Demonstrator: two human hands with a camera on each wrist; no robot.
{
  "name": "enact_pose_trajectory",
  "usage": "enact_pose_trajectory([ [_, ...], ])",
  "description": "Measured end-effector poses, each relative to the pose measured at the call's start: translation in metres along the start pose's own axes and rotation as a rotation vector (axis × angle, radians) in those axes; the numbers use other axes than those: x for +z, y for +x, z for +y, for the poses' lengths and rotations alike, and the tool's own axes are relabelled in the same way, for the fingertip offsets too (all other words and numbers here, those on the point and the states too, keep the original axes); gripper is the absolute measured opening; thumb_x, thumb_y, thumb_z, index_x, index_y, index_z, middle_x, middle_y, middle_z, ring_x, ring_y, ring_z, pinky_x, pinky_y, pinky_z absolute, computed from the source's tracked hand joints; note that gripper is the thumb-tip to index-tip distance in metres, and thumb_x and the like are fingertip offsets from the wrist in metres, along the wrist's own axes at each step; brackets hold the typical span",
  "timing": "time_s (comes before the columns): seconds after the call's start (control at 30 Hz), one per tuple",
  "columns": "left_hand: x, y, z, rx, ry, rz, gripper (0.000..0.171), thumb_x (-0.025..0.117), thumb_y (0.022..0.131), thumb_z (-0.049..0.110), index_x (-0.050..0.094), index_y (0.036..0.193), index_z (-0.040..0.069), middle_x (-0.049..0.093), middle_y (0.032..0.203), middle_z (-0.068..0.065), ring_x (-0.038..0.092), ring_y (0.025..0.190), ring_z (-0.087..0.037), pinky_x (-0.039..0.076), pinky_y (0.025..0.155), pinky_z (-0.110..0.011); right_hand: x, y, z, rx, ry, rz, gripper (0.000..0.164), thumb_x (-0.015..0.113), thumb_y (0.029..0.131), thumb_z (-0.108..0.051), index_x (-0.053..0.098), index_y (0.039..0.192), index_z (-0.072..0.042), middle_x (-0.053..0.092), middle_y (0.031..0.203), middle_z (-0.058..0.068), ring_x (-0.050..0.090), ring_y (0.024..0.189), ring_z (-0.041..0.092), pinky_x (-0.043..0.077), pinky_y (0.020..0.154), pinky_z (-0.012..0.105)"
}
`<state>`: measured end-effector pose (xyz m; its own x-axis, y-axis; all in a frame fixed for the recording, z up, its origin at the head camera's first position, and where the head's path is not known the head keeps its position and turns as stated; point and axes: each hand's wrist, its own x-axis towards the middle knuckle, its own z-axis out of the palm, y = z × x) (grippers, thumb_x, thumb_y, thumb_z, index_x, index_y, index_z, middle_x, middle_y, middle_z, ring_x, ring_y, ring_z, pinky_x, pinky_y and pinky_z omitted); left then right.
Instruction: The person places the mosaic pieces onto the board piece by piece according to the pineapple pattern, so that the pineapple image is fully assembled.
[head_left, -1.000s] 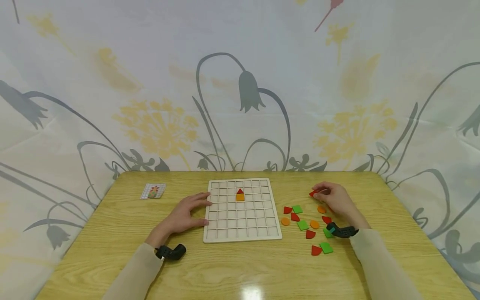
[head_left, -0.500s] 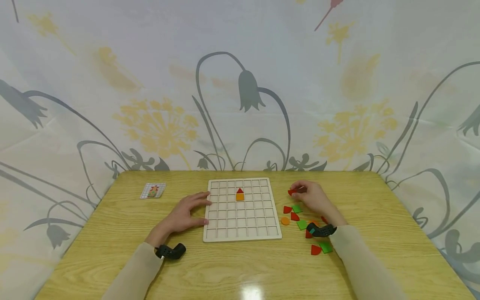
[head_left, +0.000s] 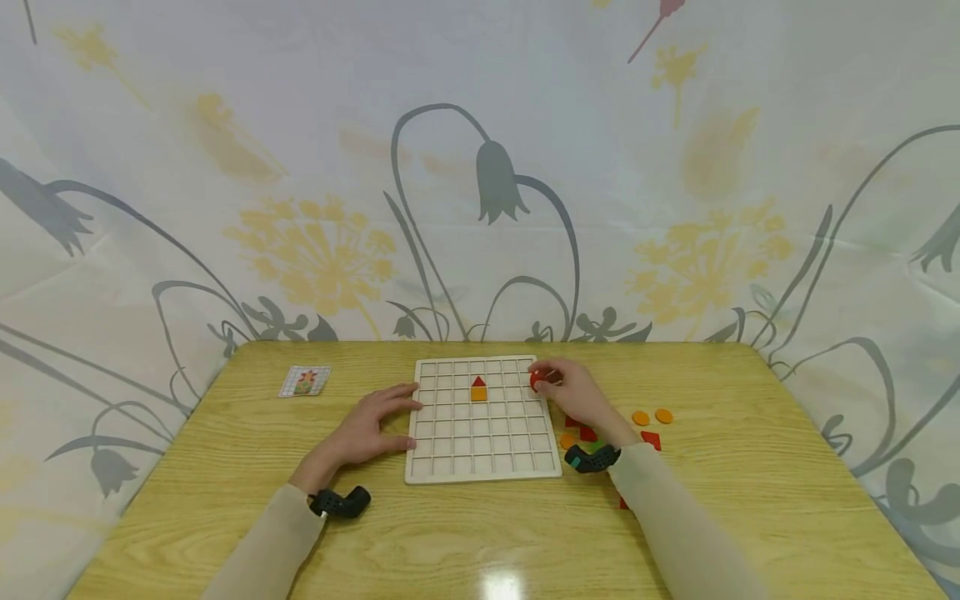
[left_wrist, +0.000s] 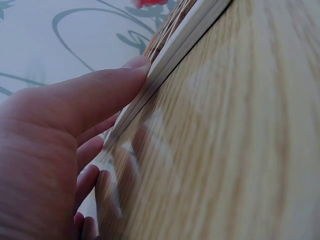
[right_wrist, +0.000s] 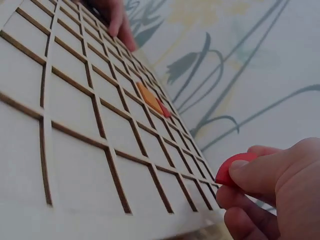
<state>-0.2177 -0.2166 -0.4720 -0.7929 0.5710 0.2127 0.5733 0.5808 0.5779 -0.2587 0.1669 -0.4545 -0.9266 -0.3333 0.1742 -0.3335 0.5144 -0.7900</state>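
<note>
A pale wooden grid board (head_left: 450, 462) lies mid-table. On it, an orange square tile (head_left: 479, 393) sits directly below a red triangle tile (head_left: 478, 382). My left hand (head_left: 371, 427) rests at the board's left edge, fingers spread; the left wrist view shows its thumb (left_wrist: 112, 85) on the rim. Over the board's upper right corner, my right hand (head_left: 577, 396) pinches a red quarter-circle tile (right_wrist: 226, 168) between thumb and fingers. That tile overlaps the board's right edge in the head view, and the fingers cover part of it.
Right of the board lie orange discs (head_left: 641, 418) and a red tile (head_left: 651, 439). More red, green and orange tiles are partly hidden under the right wrist and sleeve. A picture card (head_left: 305, 381) lies at the back left. A flower-patterned cloth (head_left: 480, 250) hangs behind the table.
My right hand has carried the red quarter-circle tile leftward, from beyond the loose tiles to the board's upper right corner. The left hand and board have stayed in place.
</note>
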Motion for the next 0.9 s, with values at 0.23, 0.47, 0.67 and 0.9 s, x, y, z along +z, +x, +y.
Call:
enact_pose_trajectory([
  [0.23, 0.0, 0.0, 0.0, -0.002, -0.003, 0.0, 0.057, 0.077, 0.087, 0.034, 0.063, 0.135, 0.009, 0.04, 0.155, -0.012, 0.033, 0.142, -0.04, 0.024, 0.111, -0.065, 0.026, 0.011, -0.008, -0.011, 0.071, 0.015, 0.011, 0.07, 0.092, -0.004, 0.069, 0.102, -0.008, 0.068, 0.095, 0.002, 0.064, 0.084, 0.018, 0.052, 0.075, 0.032],
  [0.47, 0.001, 0.0, 0.0, 0.007, -0.013, 0.001, 0.056, 0.077, 0.086, 0.033, 0.063, 0.135, 0.009, 0.041, 0.155, -0.013, 0.033, 0.142, -0.04, 0.025, 0.111, -0.065, 0.037, 0.018, -0.009, -0.009, 0.077, 0.002, 0.008, 0.074, 0.091, -0.009, 0.071, 0.095, -0.015, 0.068, 0.091, -0.003, 0.063, 0.083, 0.016, 0.051, 0.074, 0.033],
  [0.67, 0.002, 0.001, 0.0, 0.021, -0.003, 0.007, 0.055, 0.076, 0.086, 0.033, 0.063, 0.134, 0.008, 0.042, 0.154, -0.014, 0.034, 0.141, -0.041, 0.026, 0.11, -0.066, 0.04, 0.018, -0.008, -0.004, 0.087, -0.043, 0.006, 0.077, 0.089, -0.015, 0.073, 0.094, -0.015, 0.07, 0.094, -0.005, 0.064, 0.086, 0.014, 0.052, 0.079, 0.034],
  [0.9, 0.001, 0.0, 0.001, 0.012, -0.006, 0.011, 0.056, 0.077, 0.086, 0.032, 0.064, 0.133, 0.007, 0.042, 0.153, -0.015, 0.034, 0.141, -0.041, 0.026, 0.109, -0.065, 0.044, 0.016, -0.008, 0.026, 0.105, -0.074, 0.005, 0.075, 0.09, -0.013, 0.074, 0.094, -0.014, 0.071, 0.095, -0.003, 0.065, 0.087, 0.015, 0.052, 0.082, 0.035],
])
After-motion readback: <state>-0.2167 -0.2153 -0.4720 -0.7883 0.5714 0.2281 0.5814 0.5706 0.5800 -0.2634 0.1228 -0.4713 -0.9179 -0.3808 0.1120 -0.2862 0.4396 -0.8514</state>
